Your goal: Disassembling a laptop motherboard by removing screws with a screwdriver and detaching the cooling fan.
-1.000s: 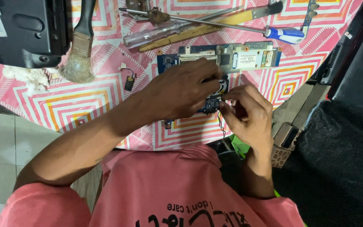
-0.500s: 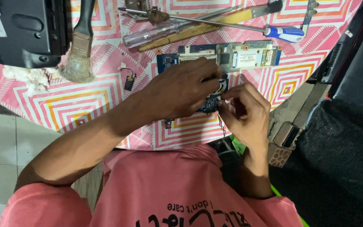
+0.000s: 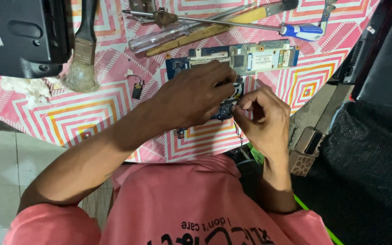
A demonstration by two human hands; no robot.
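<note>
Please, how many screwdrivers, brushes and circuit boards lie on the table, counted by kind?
Screwdrivers: 2
Brush: 1
Circuit board: 1
Total: 4

Blue printed circuit board (image 3: 250, 58), long and narrow, lying flat on my table with its component side up. Its far end shows silver shields and a pale label; its near end sits under my left hand (image 3: 196, 97), beside my right hand (image 3: 264, 115), pinching a thin black wire (image 3: 238, 131).
</note>
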